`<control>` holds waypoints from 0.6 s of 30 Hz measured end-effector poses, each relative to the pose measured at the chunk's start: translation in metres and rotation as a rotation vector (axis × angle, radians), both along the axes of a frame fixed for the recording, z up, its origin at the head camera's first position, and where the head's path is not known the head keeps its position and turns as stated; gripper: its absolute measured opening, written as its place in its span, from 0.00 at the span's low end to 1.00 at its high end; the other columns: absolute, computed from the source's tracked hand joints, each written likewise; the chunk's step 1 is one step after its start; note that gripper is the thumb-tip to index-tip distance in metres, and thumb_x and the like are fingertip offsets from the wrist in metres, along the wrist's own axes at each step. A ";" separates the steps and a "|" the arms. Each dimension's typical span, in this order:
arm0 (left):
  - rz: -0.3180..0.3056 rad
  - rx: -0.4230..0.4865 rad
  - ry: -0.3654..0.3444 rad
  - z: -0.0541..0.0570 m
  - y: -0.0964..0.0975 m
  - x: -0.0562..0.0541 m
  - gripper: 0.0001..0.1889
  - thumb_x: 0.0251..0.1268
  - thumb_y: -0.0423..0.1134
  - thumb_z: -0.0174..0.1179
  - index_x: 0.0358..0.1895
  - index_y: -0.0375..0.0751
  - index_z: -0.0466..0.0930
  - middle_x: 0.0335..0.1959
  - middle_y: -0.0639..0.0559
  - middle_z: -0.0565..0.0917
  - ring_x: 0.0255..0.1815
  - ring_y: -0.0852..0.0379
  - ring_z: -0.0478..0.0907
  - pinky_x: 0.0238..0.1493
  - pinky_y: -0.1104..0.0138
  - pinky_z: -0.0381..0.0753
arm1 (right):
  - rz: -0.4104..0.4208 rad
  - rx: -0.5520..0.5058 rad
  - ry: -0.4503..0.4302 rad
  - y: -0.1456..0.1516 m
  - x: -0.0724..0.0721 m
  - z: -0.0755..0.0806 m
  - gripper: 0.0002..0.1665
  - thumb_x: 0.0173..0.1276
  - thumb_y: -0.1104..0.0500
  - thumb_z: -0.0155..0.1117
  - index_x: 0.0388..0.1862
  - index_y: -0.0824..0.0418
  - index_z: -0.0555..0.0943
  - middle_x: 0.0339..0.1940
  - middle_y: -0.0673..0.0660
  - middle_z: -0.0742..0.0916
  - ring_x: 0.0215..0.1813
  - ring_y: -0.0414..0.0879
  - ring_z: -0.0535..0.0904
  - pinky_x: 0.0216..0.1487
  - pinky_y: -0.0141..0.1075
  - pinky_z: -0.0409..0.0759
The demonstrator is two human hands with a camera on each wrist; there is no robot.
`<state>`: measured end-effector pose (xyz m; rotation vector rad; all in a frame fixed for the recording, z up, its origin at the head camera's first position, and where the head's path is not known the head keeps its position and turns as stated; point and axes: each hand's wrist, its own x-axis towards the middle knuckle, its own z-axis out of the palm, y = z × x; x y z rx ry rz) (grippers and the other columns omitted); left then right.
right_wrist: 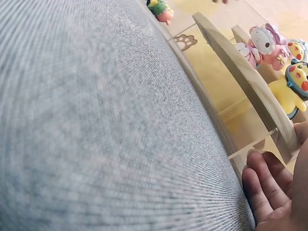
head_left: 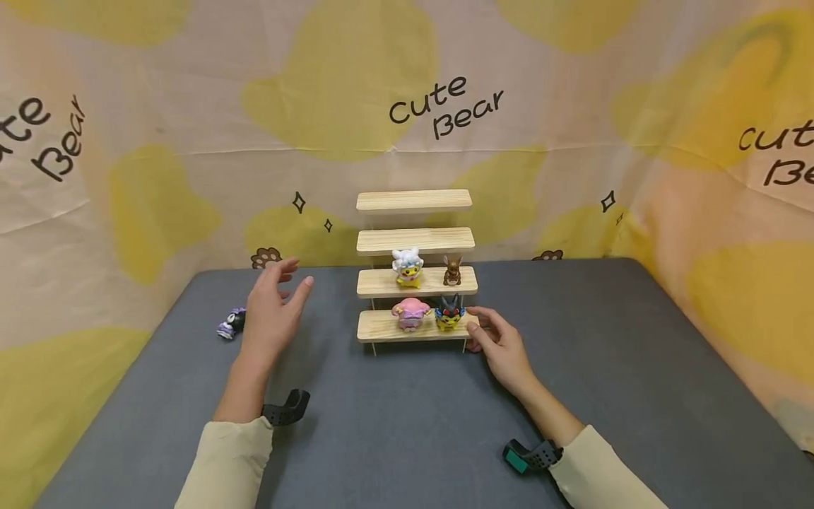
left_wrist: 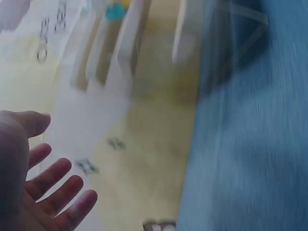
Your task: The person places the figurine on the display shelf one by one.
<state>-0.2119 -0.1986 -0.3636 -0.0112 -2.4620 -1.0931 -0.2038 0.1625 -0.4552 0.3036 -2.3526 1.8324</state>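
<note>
My right hand (head_left: 502, 346) is at the right end of the lowest board of a four-tier wooden display stand (head_left: 384, 329). In the right wrist view its thumb lies at the board's end, with curled fingers (right_wrist: 262, 180) beneath. On that lowest tier sit a pink figurine (head_left: 410, 313) and a yellow one with a dark, pointed hood (head_left: 449, 314). One tier up are a white-hooded yellow figurine (head_left: 408, 267) and a small brown one (head_left: 452, 271). My left hand (head_left: 273, 304) is raised left of the stand, fingers spread and empty.
Behind my left hand, a black-and-purple figurine (head_left: 232, 324) lies on the grey tabletop (head_left: 407, 424). A printed cloth backdrop (head_left: 559, 106) rises along the table's back and sides. In the right wrist view, a green-and-pink figurine (right_wrist: 161, 10) shows at the top.
</note>
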 end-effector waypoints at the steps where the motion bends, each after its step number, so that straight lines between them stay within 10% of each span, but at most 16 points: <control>1: 0.020 0.004 -0.003 -0.002 -0.006 0.000 0.25 0.75 0.46 0.59 0.70 0.41 0.72 0.64 0.38 0.78 0.66 0.39 0.74 0.61 0.45 0.78 | -0.004 -0.003 -0.002 0.001 0.001 0.000 0.19 0.77 0.56 0.60 0.63 0.60 0.79 0.46 0.67 0.85 0.33 0.41 0.86 0.38 0.33 0.86; 18: 0.138 -0.086 -0.272 -0.038 -0.063 -0.003 0.25 0.80 0.42 0.45 0.76 0.42 0.66 0.74 0.30 0.68 0.73 0.31 0.65 0.64 0.37 0.68 | -0.012 0.010 0.004 0.001 -0.001 -0.001 0.19 0.77 0.56 0.60 0.63 0.59 0.79 0.40 0.66 0.85 0.32 0.43 0.85 0.37 0.34 0.85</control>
